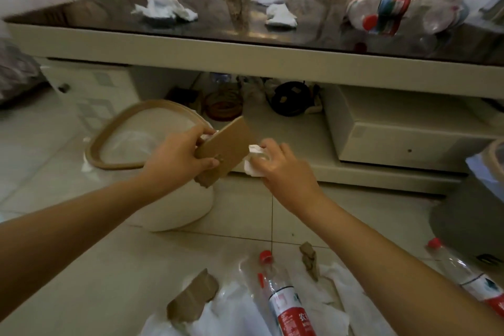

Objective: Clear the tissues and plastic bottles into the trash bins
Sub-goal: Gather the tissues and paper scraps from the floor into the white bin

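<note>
Head view: both bare forearms reach forward over a pale tiled floor.
Left hand: fingers and thumb curl round a flat brown cardboard piece, held tilted at the rim of the white round trash bin with a tan rim.
Right hand: fingers close round a crumpled white tissue, just beside the cardboard.
Dark glossy tabletop: carries a large crumpled white tissue on the left, two smaller white tissue wads at centre, and crushed clear plastic bottles with red caps on the right.
Floor foreground: a clear plastic bottle with red cap and red label lies on white tissues, with brown paper scraps beside it; another red-capped bottle lies at the right.
Grey trash bin: at the right edge, only partly visible.
</note>
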`<state>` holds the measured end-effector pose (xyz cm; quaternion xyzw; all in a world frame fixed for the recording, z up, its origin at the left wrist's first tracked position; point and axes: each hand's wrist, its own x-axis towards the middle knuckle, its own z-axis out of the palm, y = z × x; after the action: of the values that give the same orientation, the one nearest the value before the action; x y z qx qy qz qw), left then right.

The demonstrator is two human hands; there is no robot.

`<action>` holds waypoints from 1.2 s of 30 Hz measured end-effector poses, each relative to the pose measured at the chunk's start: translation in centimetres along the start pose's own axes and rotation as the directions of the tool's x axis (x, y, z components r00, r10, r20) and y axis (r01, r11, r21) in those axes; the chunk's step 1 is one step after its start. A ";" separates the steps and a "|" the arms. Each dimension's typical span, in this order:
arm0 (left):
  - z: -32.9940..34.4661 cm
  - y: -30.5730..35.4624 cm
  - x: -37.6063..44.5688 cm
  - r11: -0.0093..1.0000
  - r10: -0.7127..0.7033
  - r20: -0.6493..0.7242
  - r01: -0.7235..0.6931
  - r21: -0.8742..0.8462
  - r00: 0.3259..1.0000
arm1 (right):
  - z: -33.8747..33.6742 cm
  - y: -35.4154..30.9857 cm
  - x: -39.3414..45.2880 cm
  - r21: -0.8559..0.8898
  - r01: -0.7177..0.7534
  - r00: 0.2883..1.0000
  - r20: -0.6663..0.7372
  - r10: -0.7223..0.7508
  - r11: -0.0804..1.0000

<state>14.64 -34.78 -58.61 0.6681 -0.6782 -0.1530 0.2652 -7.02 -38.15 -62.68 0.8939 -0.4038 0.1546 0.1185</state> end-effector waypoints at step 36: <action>-4.5 -10.2 -1.7 0.879 0.089 -0.245 -0.192 -0.436 0.965 | 1.3 -12.1 13.2 0.012 -0.008 0.989 -0.145 0.010 1.000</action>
<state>25.53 -33.07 -60.93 0.5484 -0.6369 -0.2141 0.4978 10.62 -39.80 -60.01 0.8791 -0.3973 0.2221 0.1417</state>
